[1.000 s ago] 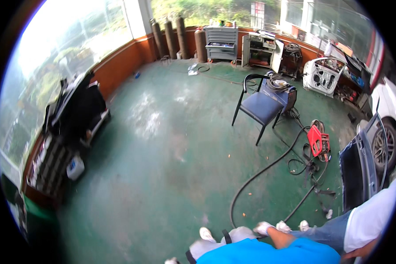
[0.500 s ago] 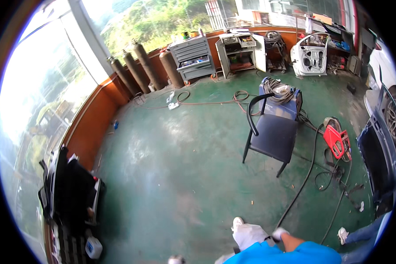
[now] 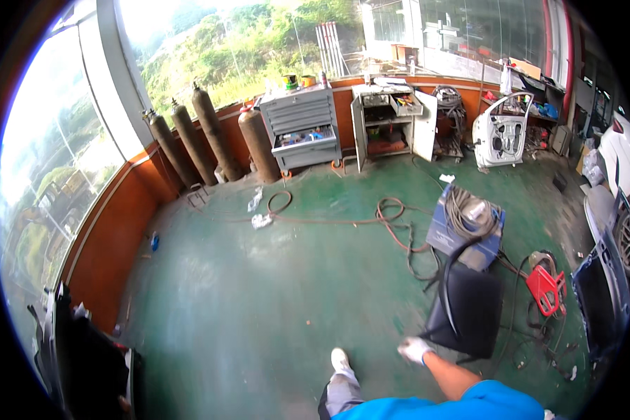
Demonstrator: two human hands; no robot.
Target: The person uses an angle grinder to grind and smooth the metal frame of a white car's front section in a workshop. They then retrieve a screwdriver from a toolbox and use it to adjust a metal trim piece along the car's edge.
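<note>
My right hand [image 3: 414,348], in a white glove, hangs low over the green floor at the end of a bare forearm and blue sleeve. Its fingers look loosely bent and a little apart, with nothing visible in them. Nearest to it stands a black armchair [image 3: 469,315] with a curved backrest, just to its right; I cannot tell whether they touch. Directly behind the chair is a blue box-shaped machine [image 3: 444,227], with a coiled grey cable [image 3: 465,210] on top. My left hand is out of view. A white shoe [image 3: 339,360] shows below me.
Gas cylinders [image 3: 259,143], a grey tool chest [image 3: 301,112] with an opened drawer, and an open cabinet [image 3: 392,126] line the far wall. A white car door [image 3: 502,133] leans at the back right. A red hose [image 3: 315,222], cables and a red tool [image 3: 546,290] lie on the floor.
I have moved forward, so the chair, machine and far wall appear nearer. My right hand has swung forward and outward to beside the chair.
</note>
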